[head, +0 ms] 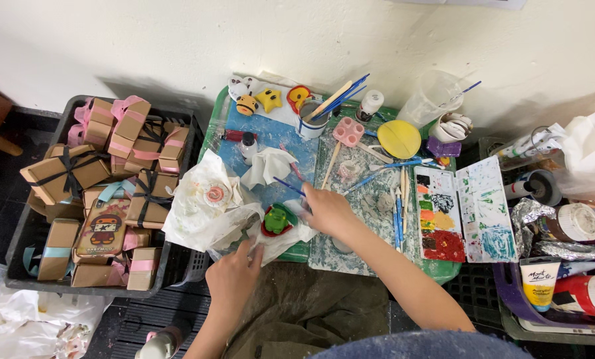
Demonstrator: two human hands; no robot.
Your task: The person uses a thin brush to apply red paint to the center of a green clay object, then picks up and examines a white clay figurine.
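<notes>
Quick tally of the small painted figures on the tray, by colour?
Green and red, by the right hand: 1, the green figure
Yellow: 1, the yellow star
Red and yellow: 1, the red-rimmed figure
Brown-topped: 1, the mushroom figure
White: 1, the white figure
Total: 5

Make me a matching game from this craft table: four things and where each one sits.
Things:
1. green figure
2. yellow star
3. brown boxes
4. paint palette

Places:
A. in the dark crate at far left
B. by the wall, at the tray's far edge
C. right of the right hand
D. on white paper between the hands

Pairs: 1-D, 2-B, 3-A, 4-C
</notes>
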